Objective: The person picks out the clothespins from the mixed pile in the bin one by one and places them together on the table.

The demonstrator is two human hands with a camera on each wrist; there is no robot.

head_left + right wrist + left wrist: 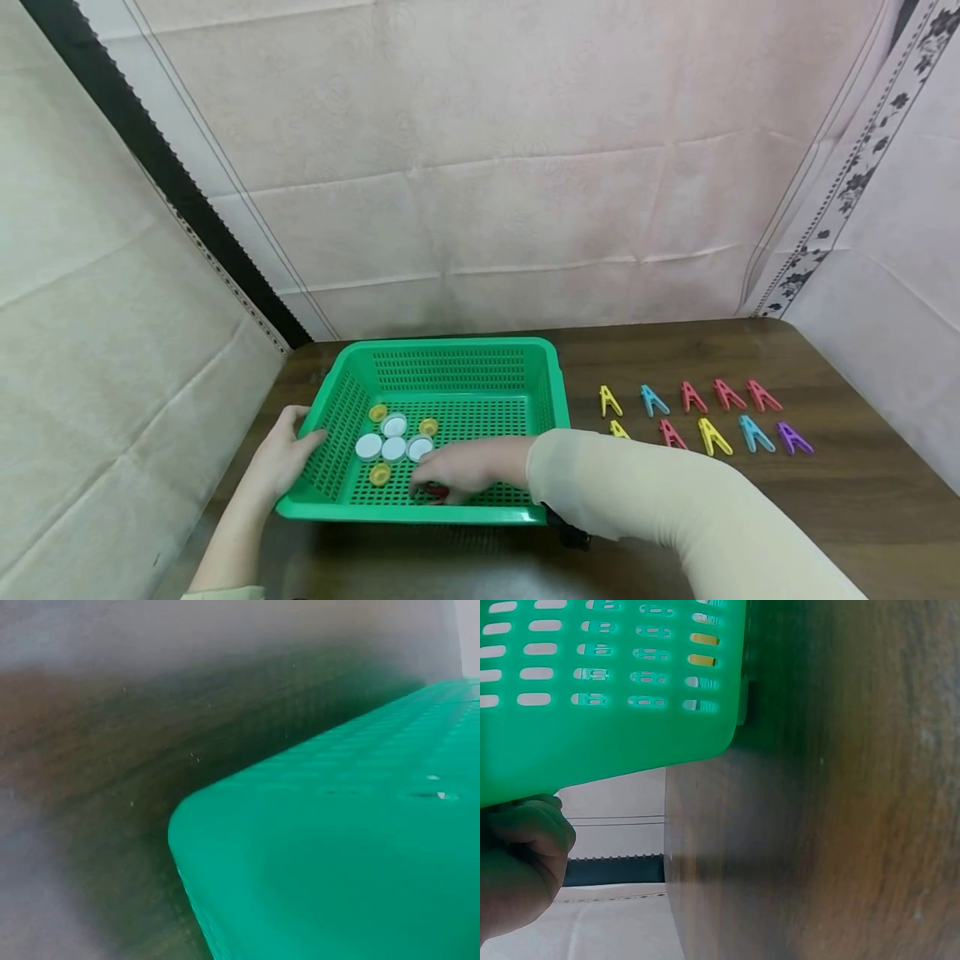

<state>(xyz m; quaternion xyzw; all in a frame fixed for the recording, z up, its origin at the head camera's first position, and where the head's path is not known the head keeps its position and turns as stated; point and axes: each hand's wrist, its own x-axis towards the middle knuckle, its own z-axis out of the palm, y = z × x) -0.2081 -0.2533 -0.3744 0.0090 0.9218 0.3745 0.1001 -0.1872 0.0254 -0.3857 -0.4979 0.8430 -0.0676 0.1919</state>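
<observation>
A green plastic basket [450,512] with slotted walls stands on the table. My left hand [281,458] grips its left rim, thumb over the edge; the left wrist view shows curled fingers [544,829] under that rim. Inside the basket, my right hand [461,468] reaches down near the front wall, its fingers bent around a small dark red piece [437,492] that is mostly hidden. Beside this hand lie several white round caps [368,447] and three smaller yellow round pieces [380,475]. The right wrist view shows only the basket's outer wall [337,862], not the hand.
To the right of the basket, two rows of A-shaped letters lie on the brown wooden table [847,467], among them a yellow one [715,437], a blue one [756,433] and a purple one [793,438]. Pale cloth [487,208] hangs behind and at both sides.
</observation>
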